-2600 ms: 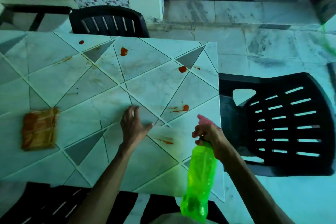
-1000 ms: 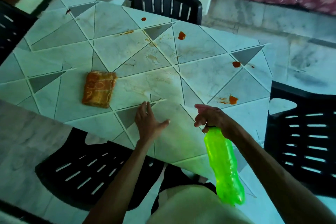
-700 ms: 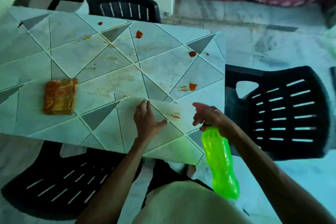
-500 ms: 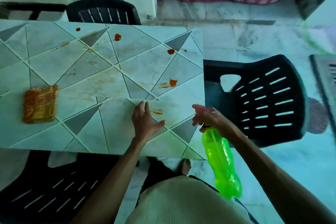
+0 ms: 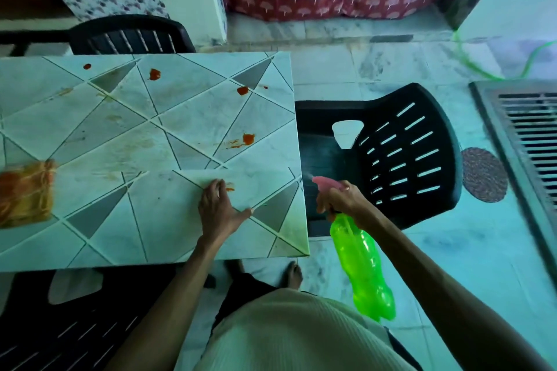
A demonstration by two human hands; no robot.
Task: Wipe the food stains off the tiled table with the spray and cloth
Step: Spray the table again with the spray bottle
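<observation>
The tiled table [image 5: 168, 117] carries several red and orange food stains, the biggest [image 5: 247, 139] near its right edge, another [image 5: 154, 74] toward the back. My left hand [image 5: 217, 210] rests flat on the tiles near the front right corner, fingers spread, beside a small smear [image 5: 229, 189]. My right hand [image 5: 342, 198] grips the pink trigger head of a bright green spray bottle [image 5: 363, 265], held just off the table's right edge, nozzle pointing left at the table. An orange cloth [image 5: 25, 193] lies folded at the far left of the table.
A black plastic chair [image 5: 404, 156] stands against the table's right edge, another [image 5: 129, 36] behind the table, a third [image 5: 60, 325] under the front left. A floor grate [image 5: 530, 141] and a round mat [image 5: 483, 174] lie to the right. My bare foot [image 5: 294, 274] shows below the table.
The view has swung left to right, so the table and cloth sit further left. My right hand with the bottle now sits past the table's right edge; my left hand stays flat on the tiles.
</observation>
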